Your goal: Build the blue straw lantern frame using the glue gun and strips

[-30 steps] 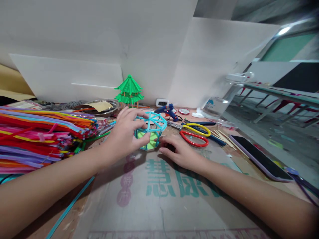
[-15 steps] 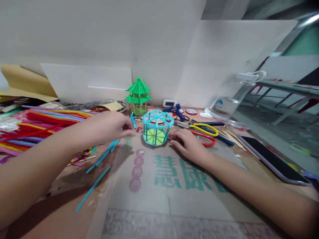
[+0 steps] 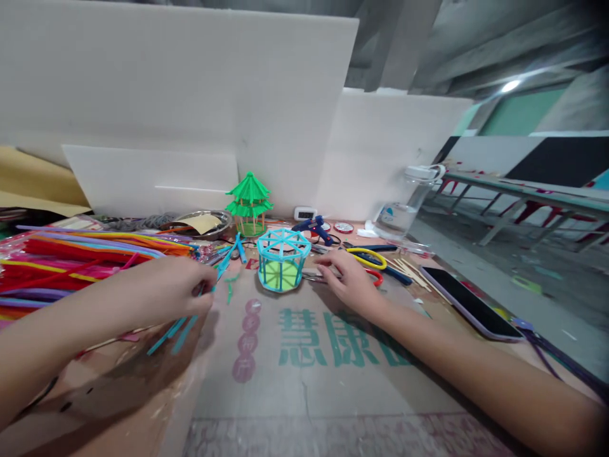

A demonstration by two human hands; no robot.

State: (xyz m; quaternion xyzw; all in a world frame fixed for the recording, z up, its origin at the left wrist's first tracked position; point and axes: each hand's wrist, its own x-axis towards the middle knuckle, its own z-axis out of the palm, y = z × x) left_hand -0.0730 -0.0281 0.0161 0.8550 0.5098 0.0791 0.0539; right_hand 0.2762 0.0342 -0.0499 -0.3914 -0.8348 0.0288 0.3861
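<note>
My left hand is closed, with a blue strip poking out past its fingers, above more blue strips. My right hand lies with bent fingers over scissors. Their metal blades show left of the fingertips, and a red handle loop shows behind the hand; the grip itself is partly hidden. Between my hands stands a small blue cage-like frame with a yellow-green base, touched by neither. Behind it stands a green two-tiered pagoda model.
Bundles of coloured pipe cleaners lie left. Behind are a metal dish, a blue glue gun and a small clock. Right are a yellow handle loop, wooden sticks, a phone and a water bottle.
My left hand has moved back and down, away from the blue frame, and now grips a blue strip. My right hand stays over the scissors. The camera view has shifted.
</note>
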